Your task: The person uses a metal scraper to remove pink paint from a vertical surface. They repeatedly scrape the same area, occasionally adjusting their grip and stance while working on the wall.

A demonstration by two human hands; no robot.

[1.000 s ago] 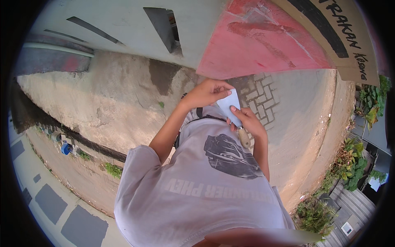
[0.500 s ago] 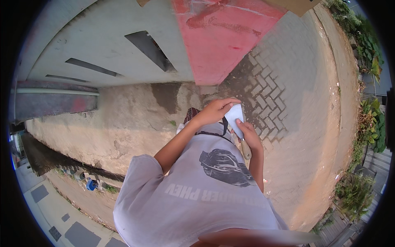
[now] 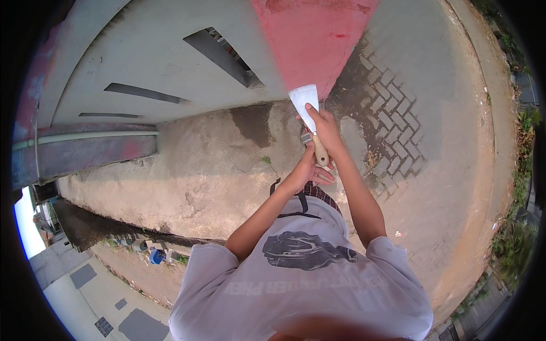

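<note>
A putty knife with a wide pale metal blade and a wooden handle points away from me, blade toward the red pillar. My right hand is closed around it, the thumb pressed flat on the blade. Just below the handle's rounded end is my left hand, its fingers spread and nothing seen in them. Whether the left fingers touch the handle, I cannot tell.
Ahead stands a grey-white wall with slanted openings, ending at a red pillar. Herringbone paving bricks lie right of the pillar. A blue container stands far left, and plants line the right edge.
The putty knife and my right hand have moved forward, away from my body. My left hand has left the blade's tip and dropped below the handle. The view has shifted slightly.
</note>
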